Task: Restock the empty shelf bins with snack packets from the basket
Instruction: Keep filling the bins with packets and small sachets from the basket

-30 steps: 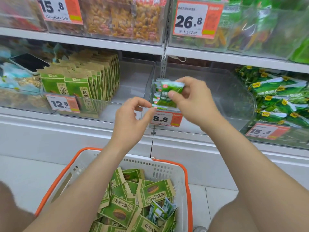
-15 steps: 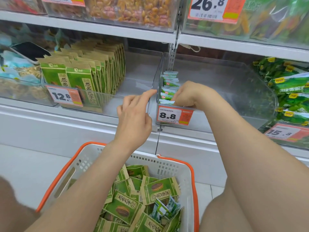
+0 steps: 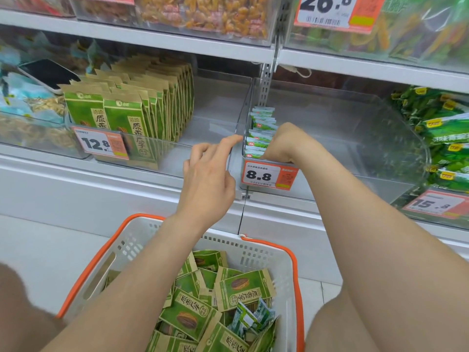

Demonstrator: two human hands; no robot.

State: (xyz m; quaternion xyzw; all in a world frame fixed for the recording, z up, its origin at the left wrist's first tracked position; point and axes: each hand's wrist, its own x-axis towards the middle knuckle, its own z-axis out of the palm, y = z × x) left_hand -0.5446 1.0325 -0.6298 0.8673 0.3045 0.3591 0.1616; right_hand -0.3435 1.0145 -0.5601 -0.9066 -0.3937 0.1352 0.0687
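The clear bin (image 3: 350, 133) is free right of the small packets (image 3: 261, 134); the shelf (image 3: 177, 44) above and the bin's front wall (image 3: 355, 185) narrow the way in.

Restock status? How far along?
Done: 12.8 bin holds a long row of brown-green packets; a short row of small packets stands at the left wall of the 8.8 bin. In hand: right hand down at that row's front, grip hidden; left hand open. Left: most of the 8.8 bin bare, basket holds many packets.
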